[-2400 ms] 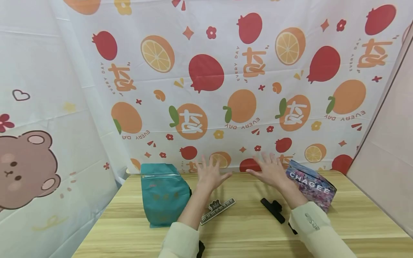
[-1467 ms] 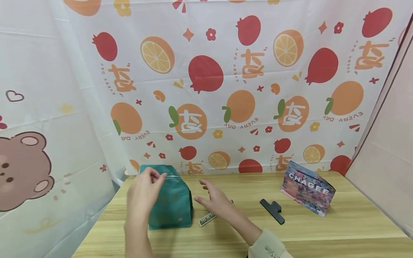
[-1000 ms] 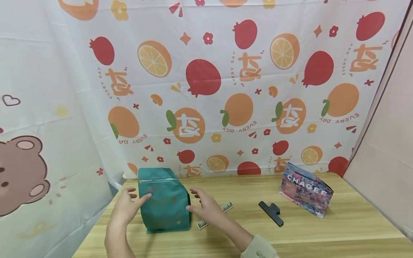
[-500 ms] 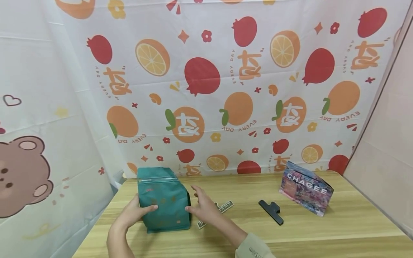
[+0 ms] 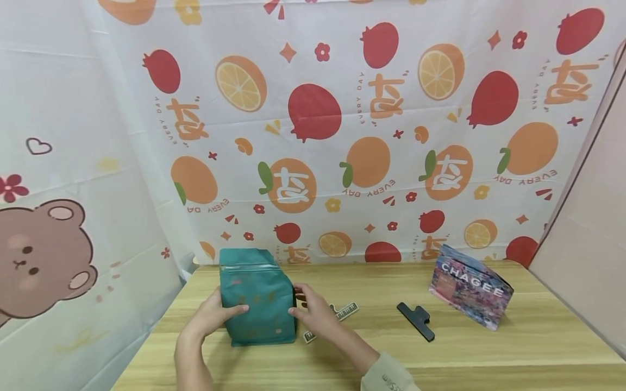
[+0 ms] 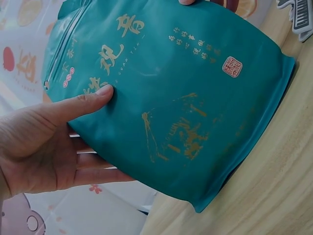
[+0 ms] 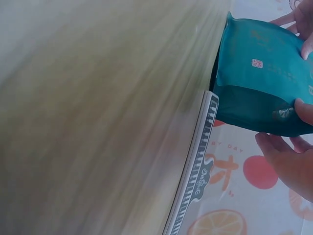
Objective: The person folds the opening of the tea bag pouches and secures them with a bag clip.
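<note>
Left hand point(image 5: 207, 316) gripping teal pouch point(image 5: 259, 304) by one side, right hand point(image 5: 317, 313) pinching the other, piano-patterned clip point(image 5: 346, 310) lying beside

The left pouch point(image 6: 166, 83) is teal with gold characters and a reddish seal. The piano clip point(image 5: 346, 310) shows black-and-white keys; the plain clip point(image 5: 415, 321) farther right is black. The right package point(image 5: 469, 288), small in view, seems mottled pink, purple and blue. The tabletop point(image 5: 293, 366) is yellowish wood-grain, the far curtain point(image 5: 323, 136) white with fruit in orange and red.

A booth, it seems: cloths point(image 5: 352, 119) (fruit-printed, bear-printed) screen a table point(image 5: 288, 372).
</note>
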The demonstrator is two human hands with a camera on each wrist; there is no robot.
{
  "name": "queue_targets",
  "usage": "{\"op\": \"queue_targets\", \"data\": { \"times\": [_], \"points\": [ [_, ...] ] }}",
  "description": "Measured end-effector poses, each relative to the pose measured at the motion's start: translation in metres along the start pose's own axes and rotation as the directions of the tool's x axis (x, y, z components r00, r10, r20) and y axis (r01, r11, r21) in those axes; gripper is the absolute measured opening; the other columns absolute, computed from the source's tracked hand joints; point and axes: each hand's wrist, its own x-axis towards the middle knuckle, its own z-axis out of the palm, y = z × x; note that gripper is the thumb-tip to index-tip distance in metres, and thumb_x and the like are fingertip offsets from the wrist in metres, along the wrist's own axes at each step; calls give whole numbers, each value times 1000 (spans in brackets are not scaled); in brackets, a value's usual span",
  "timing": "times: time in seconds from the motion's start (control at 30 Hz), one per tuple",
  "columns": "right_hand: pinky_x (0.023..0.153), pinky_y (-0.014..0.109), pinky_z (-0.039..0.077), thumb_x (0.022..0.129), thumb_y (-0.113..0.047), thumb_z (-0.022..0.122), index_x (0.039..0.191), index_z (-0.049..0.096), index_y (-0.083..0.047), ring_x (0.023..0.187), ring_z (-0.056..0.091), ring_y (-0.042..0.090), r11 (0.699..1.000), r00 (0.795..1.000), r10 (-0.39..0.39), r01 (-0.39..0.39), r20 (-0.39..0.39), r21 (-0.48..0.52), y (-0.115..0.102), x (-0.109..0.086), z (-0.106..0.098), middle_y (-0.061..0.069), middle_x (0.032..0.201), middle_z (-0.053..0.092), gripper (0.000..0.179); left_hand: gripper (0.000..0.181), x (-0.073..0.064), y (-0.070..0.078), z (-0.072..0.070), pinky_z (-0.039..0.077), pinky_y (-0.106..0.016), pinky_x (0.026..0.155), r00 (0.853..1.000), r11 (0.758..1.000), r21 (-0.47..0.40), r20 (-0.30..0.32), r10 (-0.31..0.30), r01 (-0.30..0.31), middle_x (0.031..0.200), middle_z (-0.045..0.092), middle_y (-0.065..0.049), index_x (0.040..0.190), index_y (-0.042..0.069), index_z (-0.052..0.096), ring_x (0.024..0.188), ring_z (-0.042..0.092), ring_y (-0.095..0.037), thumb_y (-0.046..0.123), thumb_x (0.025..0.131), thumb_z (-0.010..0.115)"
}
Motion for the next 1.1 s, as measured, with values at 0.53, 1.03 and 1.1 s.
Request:
{"op": "queue_targets", "data": {
  "times": [0.53, 1.03, 1.1],
  "points": [
    [94, 41, 38, 89, -9, 61, 129, 43, -1, 116, 47, 26, 1000, 1000, 6, -6, -2, 16, 13, -8, -23, 12, 125, 50, 44, 76, 9, 9, 21, 44, -53, 82, 1000, 999, 17, 12, 27, -28, 128, 39, -34, 139, -6, 17, 112, 44, -47, 12, 85, 67],
    [93, 41, 39, 89, -15, 62, 130, 44, -3, 116, 47, 29, 999, 1000, 5, -5, 7, -48, 11, -7, -36, 11, 126, 49, 46, 86, 13, 16, 19, 32, -57, 93, 1000, 996, 89, -11, 13, -12, 137, 23, -36, 139, -11, 8, 122, 28, -51, 30, 87, 64],
    [94, 41, 38, 90, -18, 61, 130, 45, -5, 116, 47, 28, 999, 1000, -11, 11, -3, -44, 10, -5, -37, 8, 127, 50, 45, 96, 13, 22, 17, 26, -59, 95, 998, 992, 130, -64, 11, -3, 141, 14, -35, 140, -10, -1, 126, 20, -51, 37, 86, 63]
  ]
}}
